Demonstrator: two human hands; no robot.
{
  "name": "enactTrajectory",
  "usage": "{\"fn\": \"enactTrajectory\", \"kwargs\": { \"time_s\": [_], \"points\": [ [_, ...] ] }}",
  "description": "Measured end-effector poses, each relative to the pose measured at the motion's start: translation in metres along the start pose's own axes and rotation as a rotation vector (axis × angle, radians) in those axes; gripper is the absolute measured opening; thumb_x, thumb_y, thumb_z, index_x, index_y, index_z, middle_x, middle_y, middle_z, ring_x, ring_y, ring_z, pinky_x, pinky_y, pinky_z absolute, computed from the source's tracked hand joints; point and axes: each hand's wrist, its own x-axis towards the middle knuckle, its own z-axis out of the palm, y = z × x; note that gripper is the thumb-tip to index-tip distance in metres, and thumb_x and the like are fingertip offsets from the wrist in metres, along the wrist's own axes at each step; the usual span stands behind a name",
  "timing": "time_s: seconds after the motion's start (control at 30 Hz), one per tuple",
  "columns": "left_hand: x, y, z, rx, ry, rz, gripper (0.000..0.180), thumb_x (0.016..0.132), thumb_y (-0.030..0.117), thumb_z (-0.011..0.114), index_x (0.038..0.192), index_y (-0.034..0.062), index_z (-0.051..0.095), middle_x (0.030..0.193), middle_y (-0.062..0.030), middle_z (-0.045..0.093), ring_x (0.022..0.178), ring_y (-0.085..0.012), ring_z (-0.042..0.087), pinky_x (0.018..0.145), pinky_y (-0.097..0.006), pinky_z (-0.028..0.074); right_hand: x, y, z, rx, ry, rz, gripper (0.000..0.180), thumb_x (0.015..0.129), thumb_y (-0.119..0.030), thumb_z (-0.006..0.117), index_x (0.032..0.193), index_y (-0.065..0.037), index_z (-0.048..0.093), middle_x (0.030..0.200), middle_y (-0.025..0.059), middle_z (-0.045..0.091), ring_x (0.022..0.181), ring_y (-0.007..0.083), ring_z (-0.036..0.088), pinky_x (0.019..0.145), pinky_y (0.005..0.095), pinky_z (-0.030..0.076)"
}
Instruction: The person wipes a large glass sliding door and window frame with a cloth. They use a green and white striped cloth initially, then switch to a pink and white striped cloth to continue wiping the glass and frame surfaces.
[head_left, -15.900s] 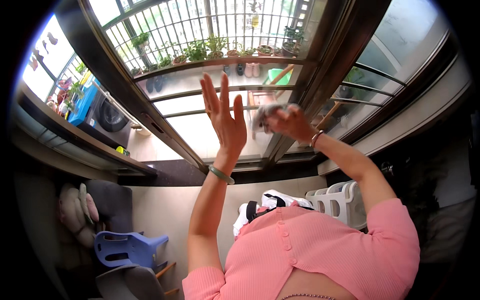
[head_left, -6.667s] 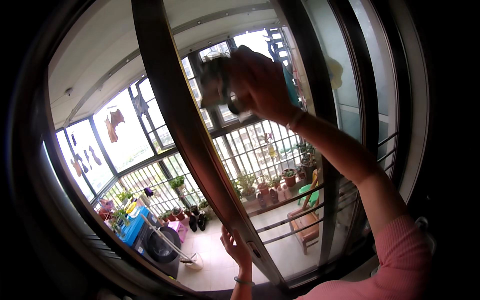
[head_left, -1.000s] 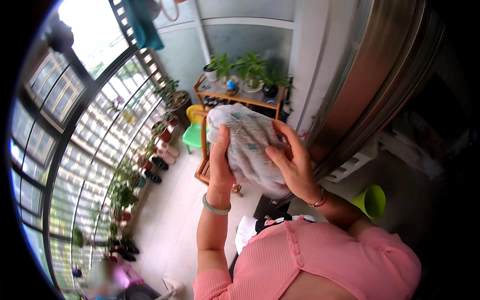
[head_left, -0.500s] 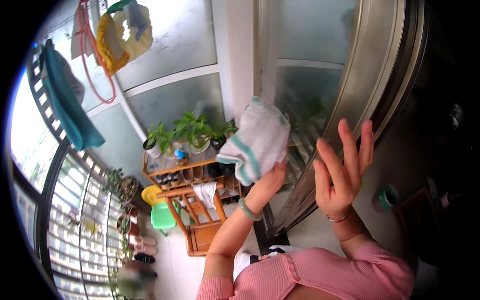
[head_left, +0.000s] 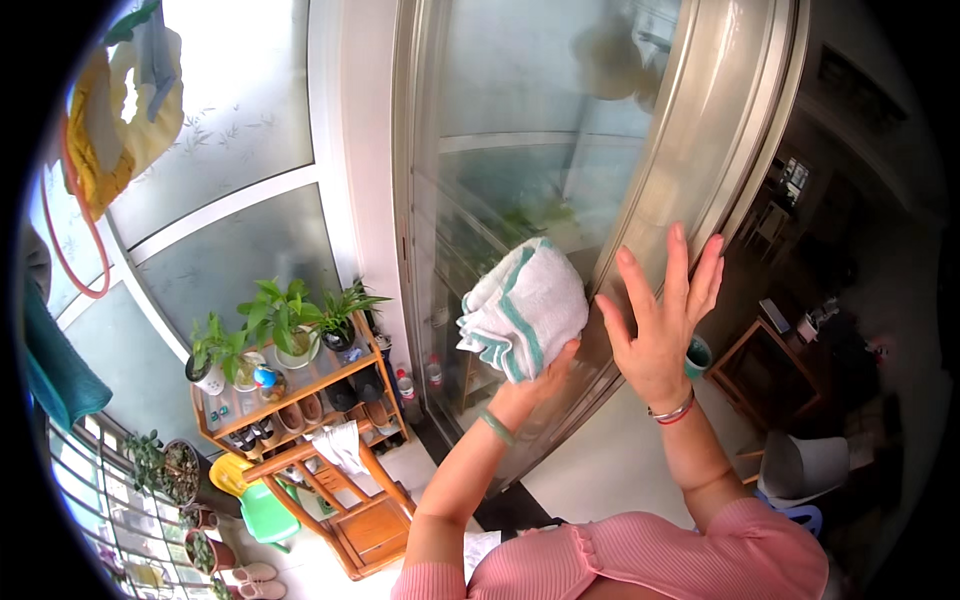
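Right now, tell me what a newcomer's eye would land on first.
Probably the green-striped white cloth covering most of the left hand, by the glass door. Next, the right hand, spread open near the door frame. Then the green-and-yellow chair at lower left, beside the wooden chair.

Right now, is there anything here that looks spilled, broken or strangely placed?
Nothing visible looks spilled or broken. Slightly odd is a white cloth draped over the back of the wooden chair, while a yellow fabric hangs at the upper left. The towel in the left hand is bunched.
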Motion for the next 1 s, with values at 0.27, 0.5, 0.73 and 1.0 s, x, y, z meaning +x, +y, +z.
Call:
{"fn": "enactTrajectory", "kwargs": {
  "time_s": [0.27, 0.5, 0.73, 1.0],
  "points": [
    [0.024, -0.02, 0.003, 0.077, 0.085, 0.02, 0.065, 0.088, 0.016, 0.074, 0.145, 0.0019, 0.046, 0.151, -0.0183, 0.044, 0.144, -0.0386, 0.034, 0.12, -0.048, 0.017, -0.007, 0.009, 0.009, 0.028, 0.107, -0.057, 0.046, 0.087, 0.003, 0.053, 0.128, -0.015, 0.064, 0.154, 0.0267, 0.035, 0.146, 0.0545, 0.017, 0.115, 0.0641, 0.011],
    [0.032, -0.082, -0.02, 0.35, 0.036, 0.152, 0.053, 0.092, 0.02, 0.064, 0.144, 0.0158, 0.052, 0.151, -0.0184, 0.043, 0.141, -0.0398, 0.038, 0.118, -0.053, 0.023, -0.013, 0.008, 0.01, -0.004, 0.147, -0.039, 0.049, 0.089, 0.001, 0.055, 0.136, -0.011, 0.056, 0.156, 0.0301, 0.03, 0.146, 0.0537, 0.019, 0.116, 0.0621, 0.013],
    [0.089, -0.061, -0.024, 0.45, 0.045, 0.196, 0.056, 0.095, 0.028, 0.058, 0.148, 0.0165, 0.044, 0.154, -0.012, 0.041, 0.144, -0.0348, 0.034, 0.119, -0.056, 0.02, -0.013, 0.009, 0.012, 0.003, 0.12, 0.018, 0.074, 0.091, -0.004, 0.054, 0.157, -0.009, 0.021, 0.16, 0.0317, 0.013, 0.146, 0.0549, 0.015, 0.115, 0.0652, 0.011],
    [0.255, 0.01, -0.021, 1.339, 0.018, 0.776, 0.054, 0.098, 0.025, 0.048, 0.151, 0.0235, 0.042, 0.157, -0.0192, 0.032, 0.147, -0.039, 0.027, 0.12, -0.058, 0.016, -0.013, 0.007, 0.013, -0.012, 0.145, 0.037, 0.074, 0.089, -0.001, 0.054, 0.156, -0.012, 0.026, 0.16, 0.0325, 0.014, 0.145, 0.0553, 0.018, 0.115, 0.0661, 0.012]
  ]
}}
